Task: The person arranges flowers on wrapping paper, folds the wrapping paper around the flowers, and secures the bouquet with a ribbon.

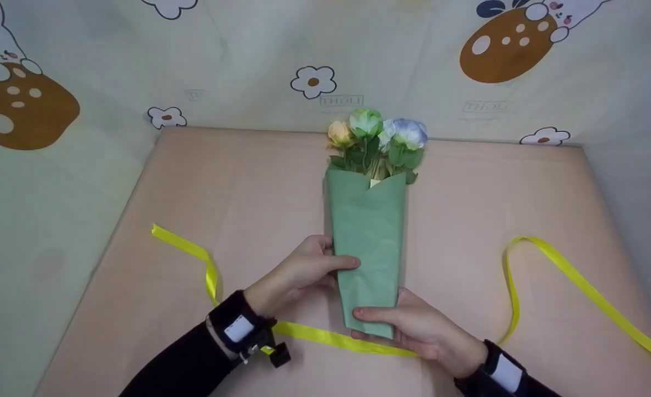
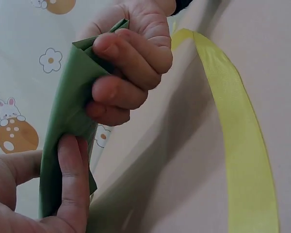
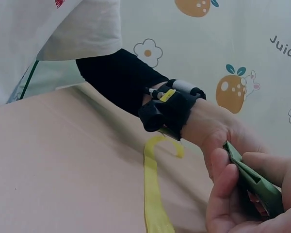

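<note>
A bouquet wrapped in green paper (image 1: 368, 237) is held in both hands, its blossoms (image 1: 377, 129) in peach, green and blue pointing to the table's far edge. My left hand (image 1: 306, 267) grips the wrap's left side, thumb across the front and fingers behind. Lower down, my right hand (image 1: 421, 325) pinches the bottom end, thumb on the front. In the left wrist view the right hand's curled fingers (image 2: 119, 92) press the folded back of the paper. A yellow ribbon (image 1: 347, 343) runs across the table beneath the bouquet's lower end and my hands.
The ribbon's left end (image 1: 179, 242) lies twisted on the pinkish table (image 1: 237, 182); its right part (image 1: 584, 281) loops up and runs toward the right edge. Behind the table hangs a pale backdrop (image 1: 248, 55) printed with flowers and rabbits. Both wrists wear black camera straps (image 1: 242, 325).
</note>
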### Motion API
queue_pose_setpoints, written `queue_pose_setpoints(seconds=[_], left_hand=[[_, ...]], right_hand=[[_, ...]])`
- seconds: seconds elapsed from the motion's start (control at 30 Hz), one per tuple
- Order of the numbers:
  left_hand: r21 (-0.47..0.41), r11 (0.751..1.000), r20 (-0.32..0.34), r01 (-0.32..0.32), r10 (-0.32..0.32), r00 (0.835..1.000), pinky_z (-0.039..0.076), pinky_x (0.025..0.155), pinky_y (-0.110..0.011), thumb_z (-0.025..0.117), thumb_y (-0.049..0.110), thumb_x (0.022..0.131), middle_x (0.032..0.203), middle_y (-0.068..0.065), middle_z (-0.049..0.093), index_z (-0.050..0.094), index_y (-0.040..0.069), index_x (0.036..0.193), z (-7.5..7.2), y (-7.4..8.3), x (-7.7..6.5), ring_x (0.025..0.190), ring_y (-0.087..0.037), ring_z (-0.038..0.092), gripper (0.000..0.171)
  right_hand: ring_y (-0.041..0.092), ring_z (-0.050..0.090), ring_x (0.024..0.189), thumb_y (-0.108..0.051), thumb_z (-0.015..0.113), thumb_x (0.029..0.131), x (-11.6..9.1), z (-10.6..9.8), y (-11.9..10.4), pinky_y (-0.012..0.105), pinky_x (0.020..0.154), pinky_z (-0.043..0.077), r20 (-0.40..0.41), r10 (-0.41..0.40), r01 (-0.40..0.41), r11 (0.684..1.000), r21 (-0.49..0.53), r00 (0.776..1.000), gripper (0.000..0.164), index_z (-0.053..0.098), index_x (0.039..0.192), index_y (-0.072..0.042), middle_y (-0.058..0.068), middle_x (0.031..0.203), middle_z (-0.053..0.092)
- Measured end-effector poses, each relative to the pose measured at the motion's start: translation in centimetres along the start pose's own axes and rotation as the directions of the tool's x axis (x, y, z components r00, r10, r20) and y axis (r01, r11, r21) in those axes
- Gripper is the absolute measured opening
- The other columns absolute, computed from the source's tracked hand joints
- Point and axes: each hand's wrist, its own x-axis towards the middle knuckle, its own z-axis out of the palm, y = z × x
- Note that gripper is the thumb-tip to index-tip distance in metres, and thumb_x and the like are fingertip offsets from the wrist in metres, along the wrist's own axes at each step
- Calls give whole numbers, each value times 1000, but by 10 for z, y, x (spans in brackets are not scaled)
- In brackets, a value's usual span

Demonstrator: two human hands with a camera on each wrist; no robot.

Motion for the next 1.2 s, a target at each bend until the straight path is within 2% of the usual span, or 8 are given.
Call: queue_pose_setpoints(seconds=[0.2,0.33,0.47,0.53,0.73,0.87,1.0,1.2], left_hand=[[4,1000,-36,-17,17,999,66,81,-36,82,8,96,111,-20,81,68,-8,128,1,-3,2,96,-26,81,38],[47,998,66,31,-35,997,66,81,-34,87,15,94,108,-16,81,72,-4,123,2,-5,-6,93,-24,81,38],[74,991,241,110,-125,962,64,67,-28,86,7,94,93,-14,81,75,-4,111,-3,-10,-16,73,-17,77,23],[58,989,296,139,-150,943,62,63,-26,82,0,95,87,-13,80,76,-5,107,-7,-14,-18,66,-14,74,15],[48,989,369,136,-144,918,64,68,-26,78,-6,97,89,-11,80,75,-5,110,-10,-21,-20,69,-13,75,14],[65,987,398,149,-162,903,64,69,-26,80,-8,95,91,-12,81,77,-4,109,-6,-22,-21,70,-14,76,16],[77,986,368,148,-166,915,64,70,-27,81,-6,95,95,-14,81,77,-4,111,-4,-24,-18,71,-15,77,17],[-32,992,206,124,-115,972,63,96,-41,76,9,104,123,-21,78,73,-8,125,-8,-18,4,109,-28,79,28]], right_hand=[[32,76,110,-11,76,103,-2,0,2,42,103,59,-35,26,-28,999,-31,999,61,47,155,-2,15,122,69],[30,76,110,-13,76,104,-2,0,4,40,101,60,-32,12,-13,999,-39,999,55,51,152,-1,15,124,72],[22,77,100,-14,75,105,-4,-4,4,32,89,62,10,-8,9,996,-90,1000,45,59,144,1,14,124,76],[19,77,94,-15,75,106,-5,-6,4,30,84,61,30,-12,16,993,-119,999,40,63,140,2,14,121,78],[18,77,93,-10,72,107,-9,-16,2,34,89,63,39,-13,17,994,-110,999,30,68,130,9,14,113,80],[16,76,92,-9,72,106,-10,-19,3,30,84,62,42,-14,19,991,-129,999,29,69,129,9,13,109,80],[12,75,85,-11,73,106,-10,-21,3,27,78,62,43,-9,16,989,-150,999,29,70,129,8,10,99,80],[13,76,84,-10,74,105,-11,-24,4,28,78,63,30,13,-9,990,-138,999,30,70,129,8,10,98,80]])
